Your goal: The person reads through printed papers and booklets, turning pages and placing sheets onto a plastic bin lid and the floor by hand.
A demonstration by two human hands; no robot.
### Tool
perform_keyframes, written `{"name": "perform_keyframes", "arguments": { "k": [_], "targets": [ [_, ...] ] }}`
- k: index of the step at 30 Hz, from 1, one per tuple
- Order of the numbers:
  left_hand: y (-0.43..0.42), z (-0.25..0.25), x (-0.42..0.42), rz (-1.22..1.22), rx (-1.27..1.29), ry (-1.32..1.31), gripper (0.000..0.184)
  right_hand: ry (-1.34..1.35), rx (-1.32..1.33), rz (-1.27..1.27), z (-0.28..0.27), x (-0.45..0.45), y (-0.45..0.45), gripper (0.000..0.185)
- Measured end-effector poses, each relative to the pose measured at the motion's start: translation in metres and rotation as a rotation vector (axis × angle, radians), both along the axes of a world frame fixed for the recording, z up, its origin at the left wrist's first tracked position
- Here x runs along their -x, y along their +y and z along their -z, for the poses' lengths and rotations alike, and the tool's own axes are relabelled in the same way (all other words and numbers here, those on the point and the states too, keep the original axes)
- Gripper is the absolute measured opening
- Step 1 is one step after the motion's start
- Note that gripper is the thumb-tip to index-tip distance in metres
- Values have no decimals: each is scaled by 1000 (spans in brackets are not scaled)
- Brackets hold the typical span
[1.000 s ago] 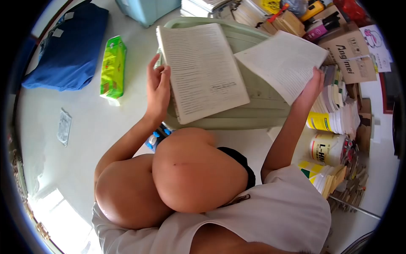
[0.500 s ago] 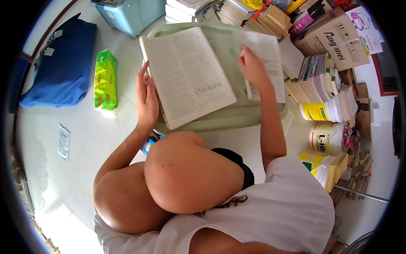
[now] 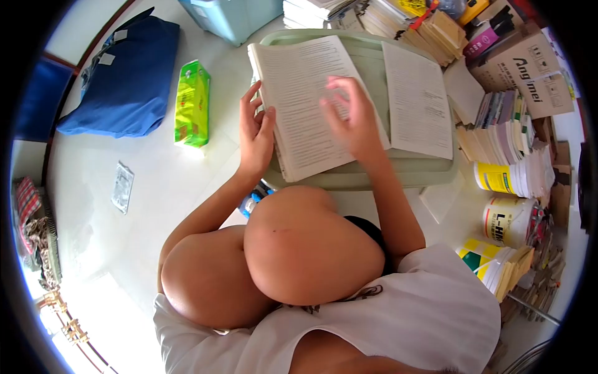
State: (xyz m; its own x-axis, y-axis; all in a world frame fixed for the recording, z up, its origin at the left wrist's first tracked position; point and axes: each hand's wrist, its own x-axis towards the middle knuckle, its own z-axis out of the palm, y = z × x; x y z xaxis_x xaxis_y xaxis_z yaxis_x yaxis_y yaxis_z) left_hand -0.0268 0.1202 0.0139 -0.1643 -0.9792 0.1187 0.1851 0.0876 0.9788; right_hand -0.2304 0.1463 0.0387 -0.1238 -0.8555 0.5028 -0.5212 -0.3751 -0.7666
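A thick stack of printed paper sheets [image 3: 299, 118] lies slightly tilted on a pale green plastic tabletop [image 3: 430, 172]. My left hand [image 3: 256, 140] is at the stack's left edge, its fingers stretched along the side and the thumb apart near the corner of the pages. Over the right part of the stack hovers my right hand [image 3: 356, 121], its fingers spread and smeared by motion, with no sheet visible in them. To the right, separate printed sheets [image 3: 418, 103] lie flat, with some handwriting-like marks on the top one.
A green tissue pack [image 3: 193, 106] and a blue fabric bag [image 3: 134, 78] lie on the floor at left. A light blue bin [image 3: 233, 19] stands behind. Book stacks [image 3: 498, 124], a cardboard box [image 3: 526, 71] and labelled buckets [image 3: 507, 218] line the right side. My knees [image 3: 311, 249] are close in front.
My right hand has moved left from the separate sheets to above the stack. The stack's top page now looks different, without the dark marked block. The view has shifted, so everything sits further right.
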Motion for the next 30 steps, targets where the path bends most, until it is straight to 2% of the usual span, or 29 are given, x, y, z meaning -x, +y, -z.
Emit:
{"name": "perform_keyframes", "arguments": {
  "k": [2,4,5,8,16,19,21,25,30],
  "targets": [
    [3,-5,-5,-5,-14,-62,57,-100,-57,-105,2,-29,1,37],
    [0,-1,-5,-18,36,-105,59,70,73,-159,8,-46,-4,48],
    [-3,3,-5,-33,97,-108,60,56,75,-162,11,-49,-6,48],
    [-1,2,-9,19,-13,20,63,-150,-41,-195,23,-55,-8,56],
    [-3,4,-7,51,-70,165,60,-265,-64,-234,32,-53,-11,58],
    [-2,-1,-7,82,-90,187,60,-207,-35,-214,27,-52,-9,60],
    [-1,-3,-5,79,-114,276,62,-182,-107,-234,21,-52,-5,57],
    [-4,2,-6,85,-76,197,61,-167,-32,-189,24,-55,-8,57],
    [-2,6,-5,21,-42,100,62,-382,-53,-245,39,-52,-16,45]
  ]
}}
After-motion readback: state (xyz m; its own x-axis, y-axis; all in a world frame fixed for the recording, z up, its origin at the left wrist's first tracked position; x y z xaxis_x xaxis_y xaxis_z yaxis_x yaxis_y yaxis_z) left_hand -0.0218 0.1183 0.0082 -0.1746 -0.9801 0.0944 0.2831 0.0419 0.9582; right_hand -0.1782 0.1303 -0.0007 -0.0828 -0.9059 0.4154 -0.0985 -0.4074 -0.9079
